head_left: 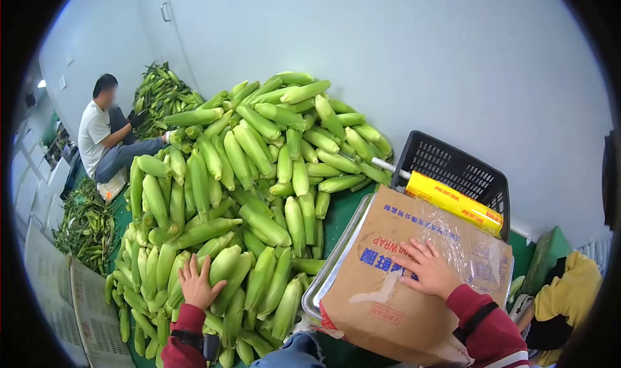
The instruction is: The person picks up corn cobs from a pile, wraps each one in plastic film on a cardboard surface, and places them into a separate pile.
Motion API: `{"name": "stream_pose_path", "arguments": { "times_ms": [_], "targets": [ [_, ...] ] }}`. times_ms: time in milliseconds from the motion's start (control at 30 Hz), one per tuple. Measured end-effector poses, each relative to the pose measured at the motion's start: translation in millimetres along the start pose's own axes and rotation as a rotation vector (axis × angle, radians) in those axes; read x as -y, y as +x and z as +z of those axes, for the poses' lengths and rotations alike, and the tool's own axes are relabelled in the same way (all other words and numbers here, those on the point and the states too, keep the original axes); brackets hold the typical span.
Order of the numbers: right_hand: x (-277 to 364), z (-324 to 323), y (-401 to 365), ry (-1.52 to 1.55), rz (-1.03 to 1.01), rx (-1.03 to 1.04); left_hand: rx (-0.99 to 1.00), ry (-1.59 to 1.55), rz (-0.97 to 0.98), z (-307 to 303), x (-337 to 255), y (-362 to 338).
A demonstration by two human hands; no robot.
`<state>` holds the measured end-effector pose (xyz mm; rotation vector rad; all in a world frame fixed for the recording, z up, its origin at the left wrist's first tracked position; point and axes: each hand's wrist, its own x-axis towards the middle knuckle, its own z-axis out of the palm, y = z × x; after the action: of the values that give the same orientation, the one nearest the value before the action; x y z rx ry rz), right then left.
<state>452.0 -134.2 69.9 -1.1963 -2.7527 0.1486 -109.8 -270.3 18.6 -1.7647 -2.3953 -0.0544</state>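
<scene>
My left hand lies flat, fingers spread, on an ear in the near edge of a big pile of green-husked corn. My right hand rests palm down on a brown cardboard cling-wrap box with clear film spread over its top. The box sits on a metal tray. A yellow roll of wrap lies along the box's far edge. Both my sleeves are dark red. Neither hand grips anything.
A black plastic crate stands behind the box against the white wall. A seated person in a white shirt works at a second corn heap at the back left. Husk scraps lie at left. Someone in yellow is at right.
</scene>
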Motion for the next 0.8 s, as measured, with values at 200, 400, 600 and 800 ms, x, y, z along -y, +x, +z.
{"name": "stream_pose_path", "arguments": {
  "times_ms": [200,400,600,800],
  "targets": [
    [-2.2,-1.7,1.4,-0.019,-0.010,0.043,0.317,0.065,0.194,-82.8,-60.8,74.9],
    [-16.1,-19.2,27.7,0.096,-0.047,0.119,0.630,-1.194,0.356,-7.2,-223.4,215.6],
    [-100.2,-90.3,146.4,0.011,-0.074,0.121,0.939,-1.752,-0.220,93.8,-347.7,305.7],
    [-212.9,-98.5,299.2,0.211,0.260,-0.093,0.710,-1.981,-0.467,174.4,-393.0,364.4]
  ]
}}
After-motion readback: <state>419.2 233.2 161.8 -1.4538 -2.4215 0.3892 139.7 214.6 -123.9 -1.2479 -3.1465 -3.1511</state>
